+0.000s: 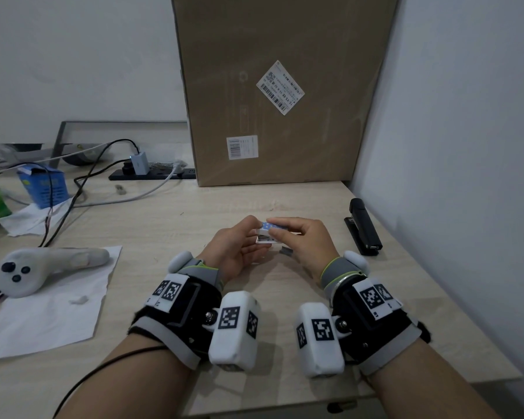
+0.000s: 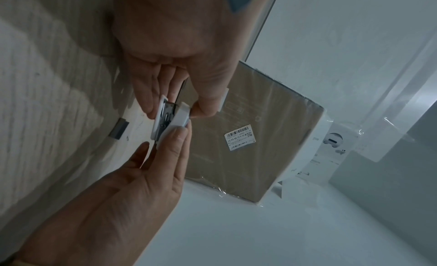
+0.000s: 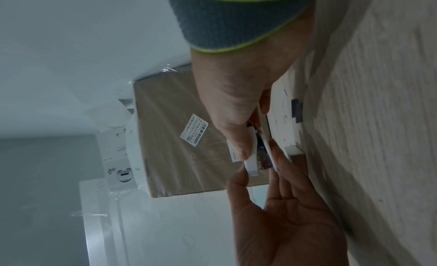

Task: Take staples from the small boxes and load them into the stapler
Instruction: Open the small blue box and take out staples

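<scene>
A small staple box (image 1: 266, 234) with a blue dotted lid is held just above the middle of the desk by both hands. My left hand (image 1: 250, 235) grips its left end. My right hand (image 1: 280, 228) pinches the lid from the right. In the left wrist view the box (image 2: 181, 117) is partly open, and a row of metal staples (image 2: 165, 120) shows between its two white halves. A loose strip of staples (image 1: 286, 251) lies on the desk under my right hand. The black stapler (image 1: 364, 228) lies shut to the right, near the wall.
A tall cardboard box (image 1: 273, 86) stands against the wall behind the hands. At left are a white controller (image 1: 40, 267) on paper, a blue carton (image 1: 43, 186), cables and a power strip (image 1: 152, 173). The wall is close on the right.
</scene>
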Action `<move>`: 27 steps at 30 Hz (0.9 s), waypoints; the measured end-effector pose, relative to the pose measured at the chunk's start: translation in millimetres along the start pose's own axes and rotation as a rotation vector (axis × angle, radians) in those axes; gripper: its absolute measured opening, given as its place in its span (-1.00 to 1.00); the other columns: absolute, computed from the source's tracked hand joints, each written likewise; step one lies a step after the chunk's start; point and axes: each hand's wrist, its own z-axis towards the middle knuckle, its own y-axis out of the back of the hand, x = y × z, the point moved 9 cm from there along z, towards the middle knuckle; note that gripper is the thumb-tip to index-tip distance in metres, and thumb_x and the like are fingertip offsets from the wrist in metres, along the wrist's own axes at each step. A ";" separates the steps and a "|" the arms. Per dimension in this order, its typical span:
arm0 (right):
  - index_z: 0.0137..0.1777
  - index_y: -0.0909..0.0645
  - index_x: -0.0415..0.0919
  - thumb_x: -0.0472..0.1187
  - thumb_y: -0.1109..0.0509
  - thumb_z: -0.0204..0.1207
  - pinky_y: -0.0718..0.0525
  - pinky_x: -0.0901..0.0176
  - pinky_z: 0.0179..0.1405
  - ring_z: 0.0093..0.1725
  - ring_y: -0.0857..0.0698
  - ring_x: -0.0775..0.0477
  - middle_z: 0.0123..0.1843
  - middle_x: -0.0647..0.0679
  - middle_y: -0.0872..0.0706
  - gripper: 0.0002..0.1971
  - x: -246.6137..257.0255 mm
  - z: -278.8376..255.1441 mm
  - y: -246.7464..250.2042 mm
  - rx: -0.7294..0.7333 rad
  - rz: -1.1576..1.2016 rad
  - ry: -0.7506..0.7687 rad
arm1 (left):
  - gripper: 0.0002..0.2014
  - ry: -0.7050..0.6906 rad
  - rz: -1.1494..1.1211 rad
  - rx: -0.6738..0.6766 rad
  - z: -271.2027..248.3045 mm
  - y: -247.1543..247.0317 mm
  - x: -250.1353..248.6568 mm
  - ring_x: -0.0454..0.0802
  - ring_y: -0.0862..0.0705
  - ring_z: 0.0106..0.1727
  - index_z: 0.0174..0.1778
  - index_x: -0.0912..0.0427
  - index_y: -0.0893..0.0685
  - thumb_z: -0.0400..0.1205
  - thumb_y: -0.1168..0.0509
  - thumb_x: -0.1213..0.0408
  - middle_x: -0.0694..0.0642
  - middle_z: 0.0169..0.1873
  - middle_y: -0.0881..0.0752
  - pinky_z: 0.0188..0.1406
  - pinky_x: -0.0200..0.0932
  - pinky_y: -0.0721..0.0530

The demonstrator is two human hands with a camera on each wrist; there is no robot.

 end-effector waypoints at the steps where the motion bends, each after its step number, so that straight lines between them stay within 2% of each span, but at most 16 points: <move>1: -0.09 -0.78 0.05 -0.25 -0.50 0.43 -0.75 0.17 -0.09 0.08 -0.75 -0.05 0.06 -0.08 -0.81 -0.84 -0.8 0.1 -0.2 0.001 -0.002 -0.007 | -0.86 0.003 0.002 -0.001 0.1 0.2 0.1 0.05 -0.70 -0.31 -0.20 0.30 -0.65 0.52 -0.29 0.29 0.06 -0.60 -0.74 -0.21 -0.22 -0.75; 5: -0.04 -0.80 0.00 -0.23 -0.50 0.43 -0.78 -0.05 0.00 0.08 -0.76 -0.09 0.07 -0.08 -0.81 -0.84 -3.7 0.1 -0.4 0.003 -0.019 -0.031 | -0.86 0.012 0.013 -0.016 1.4 1.7 0.3 0.04 -0.69 -0.32 -0.19 0.32 -0.63 0.51 -0.29 0.28 0.04 -0.66 -0.72 -0.28 -0.23 -0.74; 8: -0.02 -0.80 -0.03 -0.24 -0.49 0.43 -0.76 -0.07 0.04 0.04 -0.75 -0.04 0.05 -0.05 -0.80 -0.84 -4.0 -0.8 -0.9 0.008 -0.017 -0.044 | -0.86 0.020 0.017 -0.034 2.2 3.3 1.3 0.04 -0.69 -0.34 -0.19 0.32 -0.62 0.50 -0.30 0.28 0.05 -0.67 -0.71 -0.35 -0.24 -0.74; 12: 0.00 -0.79 -0.08 -0.25 -0.50 0.42 -0.75 -0.03 0.02 -0.01 -0.74 0.00 0.02 -0.05 -0.81 -0.83 -4.2 -0.9 -1.0 0.005 -0.024 -0.045 | -0.85 0.017 0.008 -0.057 1.7 5.2 0.9 0.00 -0.68 -0.41 -0.15 0.35 -0.62 0.50 -0.31 0.30 0.15 -0.44 -0.70 -0.45 -0.27 -0.75; 16: -0.01 -0.78 -0.07 -0.25 -0.50 0.42 -0.76 0.12 -0.07 0.02 -0.74 -0.02 0.03 -0.11 -0.81 -0.84 -0.2 -0.5 2.4 -0.019 -0.022 -0.011 | -0.84 0.000 -0.025 -0.021 1.9 1.2 -0.1 -0.03 -0.71 -0.37 -0.16 0.32 -0.64 0.51 -0.34 0.27 0.11 -0.50 -0.74 -0.35 -0.27 -0.74; 18: 0.06 -0.76 -0.15 -0.25 -0.50 0.42 -0.75 0.26 -0.15 0.00 -0.74 0.02 0.05 -0.12 -0.80 -0.79 2.4 0.1 3.7 -0.021 -0.064 0.015 | -0.80 -0.006 -0.021 -0.005 2.7 0.4 0.2 -0.05 -0.72 -0.35 -0.12 0.30 -0.67 0.52 -0.37 0.20 0.14 -0.34 -0.73 -0.33 -0.27 -0.75; 20: 0.09 -0.75 -0.16 -0.26 -0.49 0.42 -0.76 0.23 -0.18 -0.01 -0.74 0.04 0.04 -0.11 -0.80 -0.76 3.0 0.5 2.8 -0.008 -0.099 0.028 | -0.77 -0.031 -0.022 -0.005 3.9 1.4 -1.9 -0.05 -0.70 -0.31 -0.12 0.27 -0.69 0.53 -0.38 0.14 0.16 -0.26 -0.73 -0.34 -0.29 -0.76; 21: 0.09 -0.74 -0.14 -0.28 -0.49 0.42 -0.76 0.22 -0.17 0.00 -0.75 0.02 0.03 -0.12 -0.80 -0.76 2.7 0.6 3.4 -0.012 -0.108 0.033 | -0.76 -0.048 -0.037 -0.007 3.6 1.8 -4.0 -0.04 -0.70 -0.29 -0.12 0.26 -0.68 0.54 -0.37 0.12 0.16 -0.23 -0.73 -0.33 -0.30 -0.76; 24: 0.00 -0.72 -0.04 -0.26 -0.53 0.37 -0.70 0.39 -0.21 -0.04 -0.77 0.01 -0.06 -0.08 -0.80 -0.79 2.1 1.6 15.3 -0.116 -0.132 0.031 | -0.74 -0.109 -0.077 0.009 2.4 -0.7 -11.2 -0.02 -0.75 -0.14 -0.01 0.25 -0.63 0.58 -0.34 0.10 0.18 -0.10 -0.76 -0.20 -0.24 -0.73; 27: -0.08 -0.69 -0.07 -0.18 -0.62 0.26 -0.71 0.29 -0.25 -0.19 -0.77 0.02 -0.17 -0.09 -0.80 -0.75 2.8 1.7 20.7 -0.175 -0.151 0.029 | -0.76 -0.129 -0.059 0.094 0.0 -9.7 -12.2 -0.07 -0.77 -0.08 0.05 0.24 -0.68 0.60 -0.32 0.15 0.17 0.00 -0.78 -0.07 -0.24 -0.71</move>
